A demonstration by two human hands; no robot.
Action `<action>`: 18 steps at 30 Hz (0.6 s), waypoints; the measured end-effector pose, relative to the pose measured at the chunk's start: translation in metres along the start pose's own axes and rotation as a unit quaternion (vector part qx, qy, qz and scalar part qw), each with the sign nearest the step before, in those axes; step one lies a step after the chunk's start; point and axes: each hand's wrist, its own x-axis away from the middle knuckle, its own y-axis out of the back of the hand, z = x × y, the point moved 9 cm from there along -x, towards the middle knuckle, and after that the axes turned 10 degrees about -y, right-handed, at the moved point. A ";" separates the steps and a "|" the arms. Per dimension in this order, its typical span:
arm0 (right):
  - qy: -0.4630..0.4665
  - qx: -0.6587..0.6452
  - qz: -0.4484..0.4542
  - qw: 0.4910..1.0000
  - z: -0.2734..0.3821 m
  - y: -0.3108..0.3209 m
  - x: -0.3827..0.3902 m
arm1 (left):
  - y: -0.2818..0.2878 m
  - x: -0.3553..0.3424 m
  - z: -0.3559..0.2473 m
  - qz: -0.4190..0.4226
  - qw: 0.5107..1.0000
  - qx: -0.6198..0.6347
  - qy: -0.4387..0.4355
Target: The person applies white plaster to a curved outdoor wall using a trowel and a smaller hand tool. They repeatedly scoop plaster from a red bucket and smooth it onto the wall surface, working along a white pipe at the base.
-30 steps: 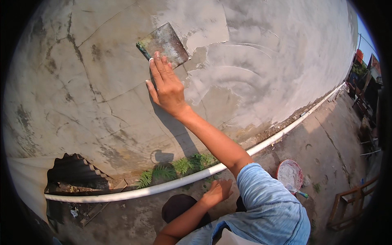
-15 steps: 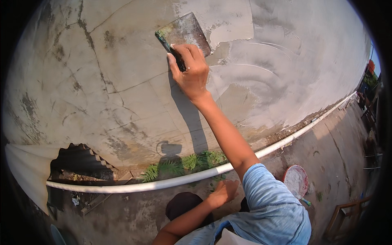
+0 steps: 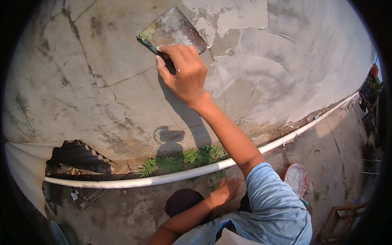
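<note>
Using the white pipe (image 3: 118, 184) as landmark; it runs along the foot of the grey wall (image 3: 122, 85). Far left: pale sheet (image 3: 25, 165), bent, right at the pipe's left end. Next, just above that end: dark corrugated sheet (image 3: 75, 153), wavy edge up, in shade. Right of that, the wall high above the pipe is bare and cracked, with dark stains. Scraper (image 3: 175, 29) is well above the pipe's middle, on the wall side: flat, 4-cornered, tilted, blade smeared grey and brown, right corner by the plaster edge. Can't tell how much of the blade touches the wall. Right hand (image 3: 183, 70) is clamped on the scraper's lower edge, thumb on 1 side, fingers on the other; its shadow falls on the wall between scraper and pipe. Green plants (image 3: 190, 155) sit just above the pipe's middle. Left hand (image 3: 224, 192) is just below the pipe, well apart from the scraper; fingers blurred, can't tell whether they're apart or together, or holding anything. Further right, above the pipe: plaster (image 3: 294, 77), pale, smeared, ragged left edge, curved ridges. Below the pipe's right half: blue sleeve (image 3: 271, 183), then round red-rimmed bucket (image 3: 296, 179) with pale paste inside, then wooden frame (image 3: 343, 209), lower and farther right.
</note>
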 end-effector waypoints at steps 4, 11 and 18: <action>0.047 0.090 -0.010 0.995 0.015 0.013 -0.004 | 0.000 0.004 0.005 0.055 0.996 0.029 0.070; 0.044 0.036 -0.006 0.998 0.003 -0.009 0.020 | -0.083 0.031 0.000 0.112 0.769 -0.610 -0.157; 0.030 0.034 0.032 0.998 0.012 -0.013 0.049 | 0.007 -0.001 -0.016 0.032 0.993 -0.107 -0.023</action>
